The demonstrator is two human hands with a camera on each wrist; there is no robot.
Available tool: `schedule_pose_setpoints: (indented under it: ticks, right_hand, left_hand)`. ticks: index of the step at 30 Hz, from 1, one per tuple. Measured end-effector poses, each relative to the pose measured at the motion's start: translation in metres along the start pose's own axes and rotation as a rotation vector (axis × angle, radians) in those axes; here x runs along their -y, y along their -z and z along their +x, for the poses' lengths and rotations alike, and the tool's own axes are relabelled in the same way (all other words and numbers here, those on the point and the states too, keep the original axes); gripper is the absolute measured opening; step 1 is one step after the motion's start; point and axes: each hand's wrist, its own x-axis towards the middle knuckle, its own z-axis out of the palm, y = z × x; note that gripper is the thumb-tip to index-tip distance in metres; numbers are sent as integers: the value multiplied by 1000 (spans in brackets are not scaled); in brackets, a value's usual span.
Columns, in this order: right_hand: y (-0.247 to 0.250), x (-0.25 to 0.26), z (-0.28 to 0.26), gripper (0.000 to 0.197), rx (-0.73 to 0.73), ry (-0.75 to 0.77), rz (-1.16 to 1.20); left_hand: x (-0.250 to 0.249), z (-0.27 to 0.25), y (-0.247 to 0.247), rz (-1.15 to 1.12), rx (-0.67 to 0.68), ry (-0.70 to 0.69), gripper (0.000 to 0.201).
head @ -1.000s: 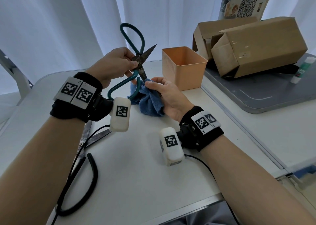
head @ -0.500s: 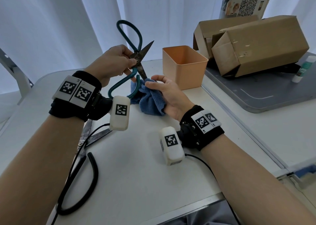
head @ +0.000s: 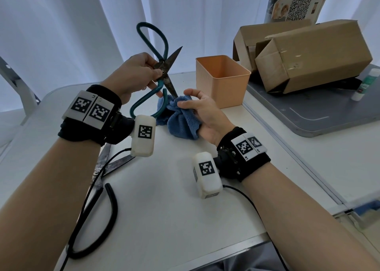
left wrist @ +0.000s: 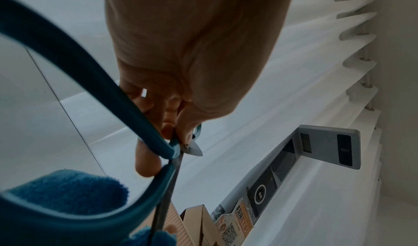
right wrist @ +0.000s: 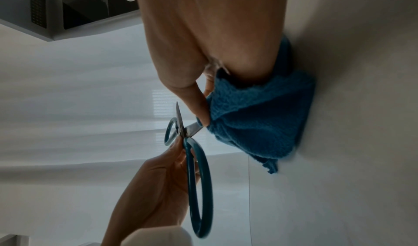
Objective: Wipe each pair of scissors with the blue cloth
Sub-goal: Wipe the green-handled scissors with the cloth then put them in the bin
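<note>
My left hand (head: 141, 73) grips a pair of teal-handled scissors (head: 164, 69) at the pivot, held above the table with the blades spread. One blade points up to the right; the other runs down into the blue cloth (head: 181, 118). My right hand (head: 197, 108) pinches the bunched cloth around that lower blade's tip. In the left wrist view the teal handle (left wrist: 95, 81) loops past my fingers, with the cloth (left wrist: 68, 191) below. The right wrist view shows my thumb pressing the cloth (right wrist: 255, 123) onto the blade (right wrist: 192, 128). A second, black-handled pair of scissors (head: 102, 180) lies on the table under my left forearm.
An orange plastic bin (head: 222, 79) stands just behind my right hand. Cardboard boxes (head: 308, 52) sit on a grey tray (head: 320, 114) at the back right, with a small white bottle (head: 366, 83) beside them. White curtains hang behind the table.
My left hand has lifted the teal scissors slightly up and left, so the lower blade has slid out of the cloth toward its tip. My right hand keeps its pinch on the cloth.
</note>
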Motion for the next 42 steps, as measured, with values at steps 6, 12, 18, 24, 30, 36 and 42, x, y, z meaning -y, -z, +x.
schedule_pose_setpoints:
  ticks: [6, 12, 18, 24, 30, 36, 42]
  right_hand:
    - [-1, -4, 1, 25, -16, -17, -2]
    - [0, -1, 0, 30, -1, 9, 6]
    - [-1, -5, 0, 22, -29, -3, -3]
    - [-3, 1, -2, 32, -29, 2, -66]
    - [3, 3, 1, 24, -185, 14, 43]
    - [6, 9, 2, 23, -190, 31, 296]
    - [5, 5, 3, 39, -135, 119, 291]
  left_hand:
    - [2, 1, -1, -9, -1, -11, 9]
    - [1, 0, 0, -13, -12, -12, 9]
    - [1, -1, -5, -11, -2, -14, 10]
    - [-1, -1, 1, -9, -31, -28, 9]
    - [1, 1, 8, 15, -89, -22, 14]
    - [-2, -2, 4, 49, -13, -34, 12]
    - [-6, -6, 0, 42, 38, -37, 11]
